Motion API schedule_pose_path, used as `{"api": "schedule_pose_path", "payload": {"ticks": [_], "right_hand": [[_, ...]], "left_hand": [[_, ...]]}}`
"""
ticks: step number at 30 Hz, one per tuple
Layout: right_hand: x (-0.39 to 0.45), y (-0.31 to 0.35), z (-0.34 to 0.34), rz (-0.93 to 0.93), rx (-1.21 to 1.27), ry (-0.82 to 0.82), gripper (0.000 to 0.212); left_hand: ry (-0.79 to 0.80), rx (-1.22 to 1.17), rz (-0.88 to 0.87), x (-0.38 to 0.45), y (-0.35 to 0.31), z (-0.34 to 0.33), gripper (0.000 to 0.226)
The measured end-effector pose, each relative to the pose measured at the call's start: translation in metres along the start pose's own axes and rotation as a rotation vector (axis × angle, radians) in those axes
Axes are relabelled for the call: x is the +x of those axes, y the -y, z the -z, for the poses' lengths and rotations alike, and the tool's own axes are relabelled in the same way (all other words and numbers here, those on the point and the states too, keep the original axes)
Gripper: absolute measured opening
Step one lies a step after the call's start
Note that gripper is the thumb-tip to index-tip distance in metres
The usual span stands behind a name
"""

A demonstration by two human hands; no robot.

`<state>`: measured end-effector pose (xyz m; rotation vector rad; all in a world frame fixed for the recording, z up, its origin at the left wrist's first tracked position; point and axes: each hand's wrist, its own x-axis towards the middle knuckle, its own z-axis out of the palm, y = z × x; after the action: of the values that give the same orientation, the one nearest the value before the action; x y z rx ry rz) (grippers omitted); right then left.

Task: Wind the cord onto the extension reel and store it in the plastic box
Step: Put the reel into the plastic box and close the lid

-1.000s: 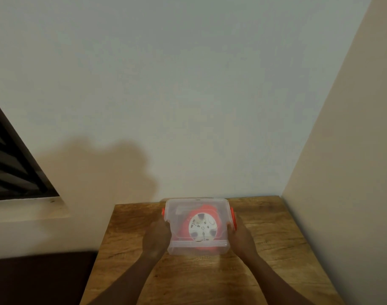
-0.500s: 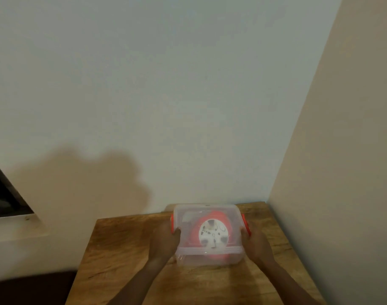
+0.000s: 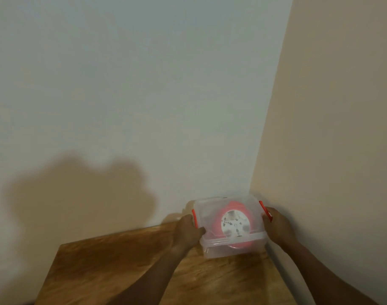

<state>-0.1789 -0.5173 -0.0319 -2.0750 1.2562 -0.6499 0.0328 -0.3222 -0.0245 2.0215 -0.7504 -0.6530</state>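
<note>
A clear plastic box [image 3: 212,249] with its lid on and orange side clips sits at the far right corner of the wooden table [image 3: 122,265]. Inside it lies the red extension reel [image 3: 234,223] with its white round face up. My left hand [image 3: 187,231] grips the box's left side at the orange clip. On the opposite side my right hand [image 3: 276,225] grips the box by the other clip. No loose cord shows outside the box.
A white wall [image 3: 144,106] stands right behind the table and a beige wall [image 3: 331,150] runs along its right edge; the box is close to both. Bare tabletop lies to the left and front of the box.
The box, held in both hands, has slid from the table's far middle to the far right corner. The view has turned, and the dark window at the left is out of frame.
</note>
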Motion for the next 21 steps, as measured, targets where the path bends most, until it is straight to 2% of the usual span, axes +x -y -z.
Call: {"api": "schedule_pose_path", "payload": {"ticks": [6,11,21], "right_hand": [[0.01,-0.023,-0.014,-0.059,0.015,0.069,0.031],[0.023,-0.026,-0.022,-0.036,0.031,0.08,0.028],[0.03,-0.023,-0.028,-0.047,0.083,0.053,0.035]], "left_hand": [[-0.001,-0.033,0.034,0.009,0.011,-0.028,0.046],[-0.065,-0.035,0.066,0.015,0.019,-0.042,0.056],[-0.138,0.111,0.076,0.02,0.018,-0.06,0.046]]}}
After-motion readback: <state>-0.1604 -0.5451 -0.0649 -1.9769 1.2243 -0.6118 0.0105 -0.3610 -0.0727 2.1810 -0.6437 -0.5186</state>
